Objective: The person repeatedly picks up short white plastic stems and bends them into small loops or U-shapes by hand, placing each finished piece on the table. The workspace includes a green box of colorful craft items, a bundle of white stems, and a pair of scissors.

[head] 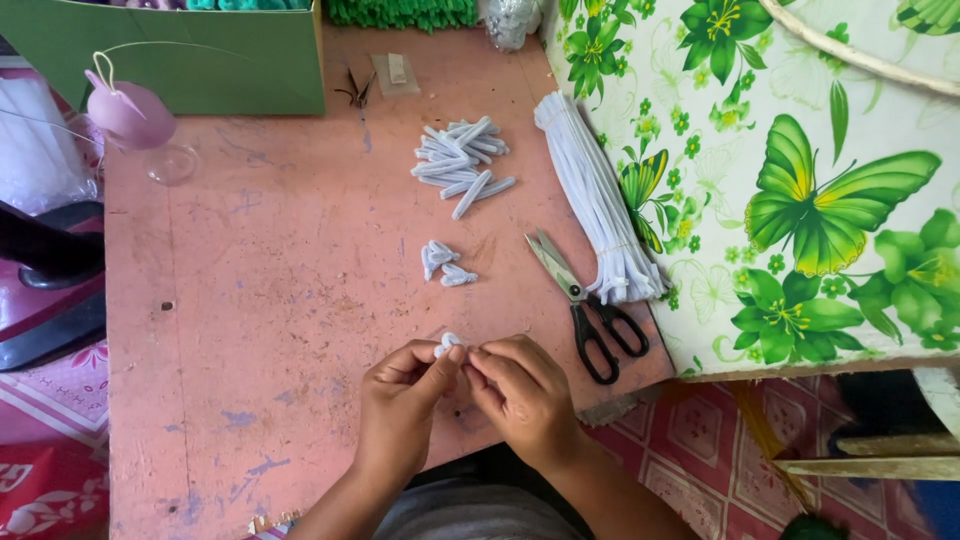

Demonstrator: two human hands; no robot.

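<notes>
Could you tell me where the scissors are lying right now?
In the head view the scissors lie on the table, right of centre, beside the white bundle, just beyond the right hand.

White piece (449, 343) mostly hidden between fingertips; green box (200, 50) cut by top edge.

Black-handled scissors (585, 305) on the worn pink counter (280, 300), just beside a long bundle of white pipe cleaners (600, 200). Further back, a green box (200, 55) and a pink flower bud (128, 112) on wire. At right, a green butterfly-print cloth (800, 200); below it, a pink patterned floor (700, 440).
</notes>
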